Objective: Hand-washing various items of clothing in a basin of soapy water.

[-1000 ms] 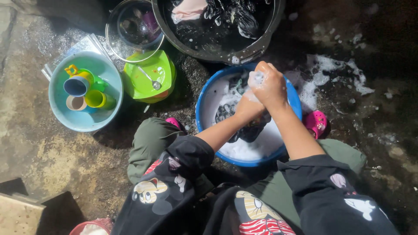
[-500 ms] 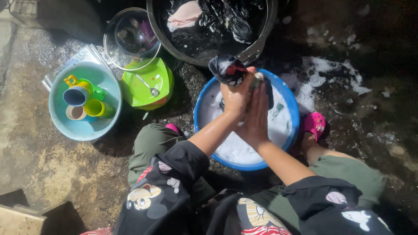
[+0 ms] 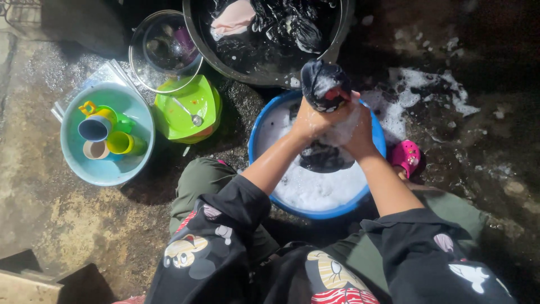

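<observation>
The fingers of both hands are clamped on a dark wet cloth (image 3: pixel 323 84), which bunches up above the knuckles, with suds between the palms; the left hand (image 3: pixel 312 119) and the right hand (image 3: pixel 357 130) press together over the far rim of a blue basin (image 3: pixel 315 213). That basin holds white foam and more dark cloth, partly sunk, under the wrists. Just beyond the hands stands a large dark metal tub (image 3: pixel 194 39) of black water, with dark laundry and one pale pink piece at its left. Beside it to the left sits a clear glass bowl (image 3: pixel 138 70), its contents too blurred to tell. Touching it in front is a green lidded dish (image 3: pixel 188 110) with a spoon lying on top. Further left, a pale blue bowl (image 3: pixel 104 171) carries four cups: one yellow, one blue, one green, one tan. Everything rests on a wet, rough concrete floor (image 3: pixel 67 236), sunlit at left, dark at right, where soap foam spreads. A pink sandal (image 3: pixel 406 155) shows just right of the blue basin.
</observation>
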